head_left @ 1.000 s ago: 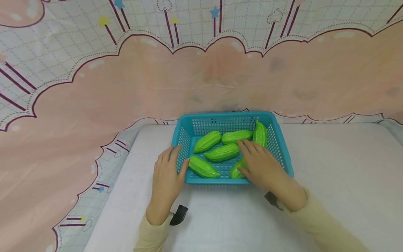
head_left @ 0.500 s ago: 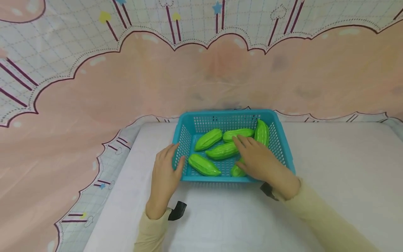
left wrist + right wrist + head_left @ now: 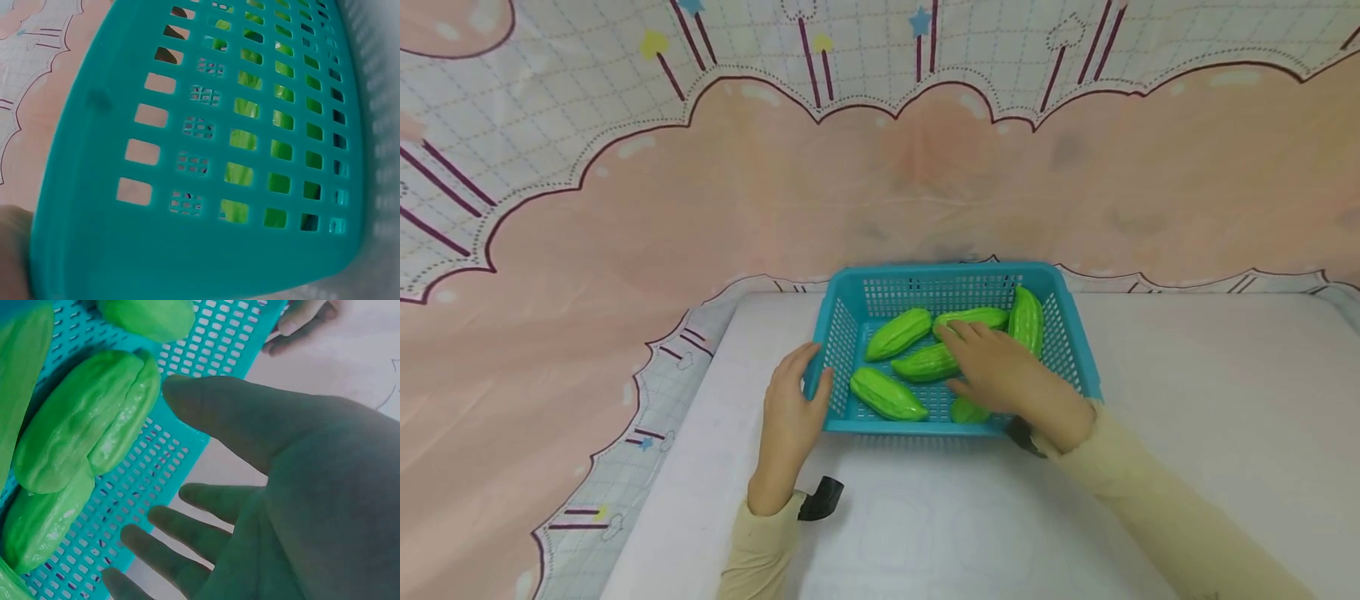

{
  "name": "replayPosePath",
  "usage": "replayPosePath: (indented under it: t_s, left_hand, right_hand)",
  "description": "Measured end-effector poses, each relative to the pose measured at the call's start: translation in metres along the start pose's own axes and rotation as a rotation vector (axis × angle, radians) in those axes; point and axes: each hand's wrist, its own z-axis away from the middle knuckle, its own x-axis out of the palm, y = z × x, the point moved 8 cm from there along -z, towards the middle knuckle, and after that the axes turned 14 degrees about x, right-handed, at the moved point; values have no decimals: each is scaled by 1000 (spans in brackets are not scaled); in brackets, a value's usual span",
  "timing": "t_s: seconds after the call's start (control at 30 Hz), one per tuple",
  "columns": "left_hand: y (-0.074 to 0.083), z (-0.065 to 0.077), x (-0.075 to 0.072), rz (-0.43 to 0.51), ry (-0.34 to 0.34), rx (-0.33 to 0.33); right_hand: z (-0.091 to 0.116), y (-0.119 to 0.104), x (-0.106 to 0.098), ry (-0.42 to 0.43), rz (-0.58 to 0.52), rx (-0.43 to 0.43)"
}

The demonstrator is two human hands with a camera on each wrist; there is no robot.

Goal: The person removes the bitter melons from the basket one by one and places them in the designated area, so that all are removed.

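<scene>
We see L hand (image 3: pixel 792 417) beside blue basket (image 3: pixel 910 428), fingers loosely spread; R hand (image 3: pixel 1000 367) over green gourds (image 3: pixel 889 395) inside, w/ fingers & thumb extended.

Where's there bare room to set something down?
The white table is bare right of the basket, bordered by the right sleeve and back drape, and in front, between that sleeve and the left sleeve. Inside is crowded: green gourds, the right hand over them, and the left hand at the left wall.
</scene>
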Motion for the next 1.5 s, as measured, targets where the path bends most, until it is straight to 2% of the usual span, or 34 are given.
replayPosePath:
  t_s: [0.27, 0.5, 0.6, 0.93, 1.07, 1.3, 1.5]
  left_hand:
    - [-8, 0, 1, 87, 62, -21]
    - [-20, 4, 5, 177, 115, -118]
    - [-22, 5, 6, 199, 130, -132]
    - [-25, 6, 8, 199, 117, -145]
    - [-23, 5, 9, 205, 125, -132]
    - [-23, 6, 9, 210, 122, -147]
    - [-24, 6, 9, 208, 124, -145]
  right_hand:
    - [-10, -2, 1, -68, 2, -35]
    - [-18, -5, 4, -123, -4, -79]
    - [-22, -5, 6, -153, -9, -83]
    - [-34, -3, 15, -214, -48, -138]
    - [-40, -2, 20, -225, -61, -154]
    - [-50, 0, 31, -273, -61, -143]
    - [-58, -3, 31, -224, -18, -184]
